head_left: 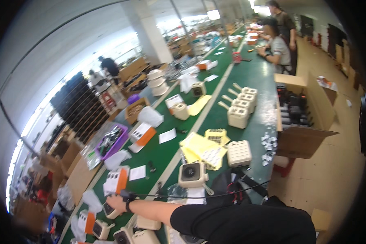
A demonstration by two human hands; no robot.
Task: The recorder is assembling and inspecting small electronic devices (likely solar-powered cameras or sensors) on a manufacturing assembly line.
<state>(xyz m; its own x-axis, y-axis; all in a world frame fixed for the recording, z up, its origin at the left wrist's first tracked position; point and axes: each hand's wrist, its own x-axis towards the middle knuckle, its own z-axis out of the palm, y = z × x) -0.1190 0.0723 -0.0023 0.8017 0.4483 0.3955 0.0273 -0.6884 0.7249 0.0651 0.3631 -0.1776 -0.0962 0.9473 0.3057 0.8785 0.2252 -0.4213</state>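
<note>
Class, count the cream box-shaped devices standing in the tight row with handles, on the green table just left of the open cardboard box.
4. The nearest device stands at the row's front, the second and third behind it, the fourth farthest. They overlap, so more may be hidden.

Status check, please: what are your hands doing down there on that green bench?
Left hand reaching out over a cream device, grip unclear. Right hand out of view. Boxed units close beside it.

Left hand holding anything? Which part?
Left hand rests on top of a small cream device at the belt's edge; a closed grip cannot be told. Right hand is out of view.
</note>
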